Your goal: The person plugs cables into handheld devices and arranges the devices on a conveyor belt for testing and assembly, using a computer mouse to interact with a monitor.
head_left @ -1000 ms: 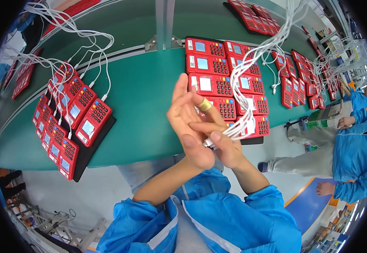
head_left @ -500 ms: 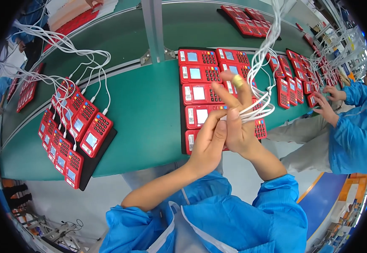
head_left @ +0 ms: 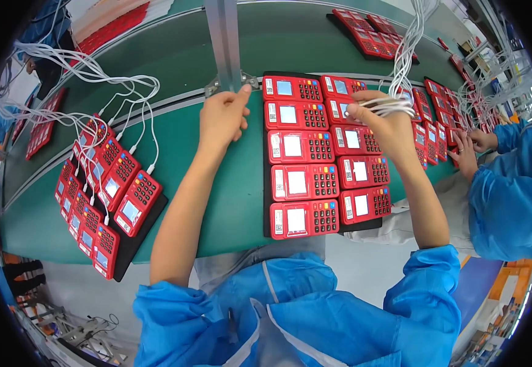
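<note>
A looped bundle of white cables (head_left: 394, 106) is gripped in my right hand (head_left: 388, 125), its strands rising toward the top of the view. That hand is over the right column of red card terminals (head_left: 353, 139), which have lit screens and black keypads. My left hand (head_left: 223, 119) is raised above the green table near the metal post, left of the terminals. Its fingers curl loosely with the thumb apart, and I see nothing in it. Another column of red terminals (head_left: 302, 182) lies face up beside the first, both on a black tray (head_left: 364, 233).
At left, red terminals (head_left: 133, 207) on a black tray are plugged into white cables (head_left: 147, 92). A metal post (head_left: 222, 43) stands at the table's (head_left: 217, 202) far edge. At right, a co-worker's hands (head_left: 466, 150) are among more terminals and cables.
My hands have come apart: the left moved up and left, the right moved right with the cable bundle. The lower terminals are now uncovered. The co-worker's hands have drawn closer together.
</note>
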A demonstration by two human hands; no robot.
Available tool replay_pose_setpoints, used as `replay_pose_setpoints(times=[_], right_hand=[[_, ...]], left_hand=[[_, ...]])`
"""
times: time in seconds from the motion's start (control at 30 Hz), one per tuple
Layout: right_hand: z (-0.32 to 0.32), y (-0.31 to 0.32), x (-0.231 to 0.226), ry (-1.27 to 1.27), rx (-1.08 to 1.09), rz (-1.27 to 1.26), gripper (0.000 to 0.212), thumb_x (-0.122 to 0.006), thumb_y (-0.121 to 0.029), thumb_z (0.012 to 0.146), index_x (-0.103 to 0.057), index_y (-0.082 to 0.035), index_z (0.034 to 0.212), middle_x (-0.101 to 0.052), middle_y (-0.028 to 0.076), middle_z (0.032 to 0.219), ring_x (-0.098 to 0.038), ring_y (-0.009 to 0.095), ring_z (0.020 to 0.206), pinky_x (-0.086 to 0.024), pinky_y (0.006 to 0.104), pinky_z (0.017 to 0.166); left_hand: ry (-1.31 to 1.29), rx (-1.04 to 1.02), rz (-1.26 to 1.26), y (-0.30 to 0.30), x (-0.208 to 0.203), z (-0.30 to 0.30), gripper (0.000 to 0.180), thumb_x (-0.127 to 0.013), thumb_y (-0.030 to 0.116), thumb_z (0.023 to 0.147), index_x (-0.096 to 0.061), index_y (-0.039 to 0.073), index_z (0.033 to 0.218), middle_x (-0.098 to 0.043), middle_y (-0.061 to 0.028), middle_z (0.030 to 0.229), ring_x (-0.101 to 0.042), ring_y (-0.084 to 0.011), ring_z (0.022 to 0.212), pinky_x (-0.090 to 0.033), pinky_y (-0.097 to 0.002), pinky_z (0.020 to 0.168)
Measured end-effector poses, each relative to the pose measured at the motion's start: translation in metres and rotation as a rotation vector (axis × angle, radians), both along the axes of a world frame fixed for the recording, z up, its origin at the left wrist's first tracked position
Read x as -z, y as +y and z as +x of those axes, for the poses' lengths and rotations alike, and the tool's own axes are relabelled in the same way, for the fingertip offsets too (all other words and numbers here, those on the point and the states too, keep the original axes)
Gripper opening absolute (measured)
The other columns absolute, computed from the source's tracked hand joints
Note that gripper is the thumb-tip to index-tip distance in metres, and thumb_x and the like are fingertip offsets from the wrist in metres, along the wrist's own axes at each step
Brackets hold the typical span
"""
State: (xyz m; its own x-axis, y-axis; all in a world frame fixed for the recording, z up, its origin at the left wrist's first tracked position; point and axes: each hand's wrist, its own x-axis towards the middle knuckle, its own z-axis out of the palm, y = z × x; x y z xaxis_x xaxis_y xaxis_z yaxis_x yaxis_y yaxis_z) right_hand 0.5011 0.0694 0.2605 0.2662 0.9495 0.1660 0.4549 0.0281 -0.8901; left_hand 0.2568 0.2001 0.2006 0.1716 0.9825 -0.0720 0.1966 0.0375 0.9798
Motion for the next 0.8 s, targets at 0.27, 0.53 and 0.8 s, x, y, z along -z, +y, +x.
replay_pose_setpoints(times=[0.27,0.53,0.8], right_hand=[[0.004,0.049,0.019,0.326,0.047,0.004,0.019,-0.068,-0.012,0.088,-0.061,0.004,0.094,-0.068,0.014,0.082,-0.068,0.018,0.073,-0.055,0.0259,0.062],[0.010,0.093,0.046,0.482,0.086,0.013,0.023,-0.066,-0.014,0.089,-0.060,0.006,0.098,-0.067,0.012,0.088,-0.064,0.014,0.074,-0.053,0.0252,0.066],[0.010,0.112,0.036,0.481,-0.034,0.012,0.021,-0.065,-0.017,0.091,-0.058,0.002,0.093,-0.068,0.014,0.104,-0.065,0.014,0.079,-0.053,0.0249,0.067]], left_hand=[[-0.039,0.028,-0.114,0.014,0.019,0.035,0.035,-0.073,0.028,0.085,-0.068,-0.007,0.089,-0.063,-0.0060,0.072,-0.052,-0.0078,0.051,-0.039,-0.0225,0.039],[-0.205,0.086,-0.180,0.022,0.024,0.028,0.028,-0.070,0.020,0.087,-0.067,-0.008,0.094,-0.065,-0.0080,0.073,-0.058,-0.0101,0.054,-0.047,-0.0241,0.042],[-0.248,0.173,-0.196,0.028,0.026,0.021,0.040,-0.066,0.013,0.090,-0.057,-0.006,0.124,-0.066,-0.0095,0.077,-0.062,-0.0121,0.054,-0.047,-0.0252,0.037]])
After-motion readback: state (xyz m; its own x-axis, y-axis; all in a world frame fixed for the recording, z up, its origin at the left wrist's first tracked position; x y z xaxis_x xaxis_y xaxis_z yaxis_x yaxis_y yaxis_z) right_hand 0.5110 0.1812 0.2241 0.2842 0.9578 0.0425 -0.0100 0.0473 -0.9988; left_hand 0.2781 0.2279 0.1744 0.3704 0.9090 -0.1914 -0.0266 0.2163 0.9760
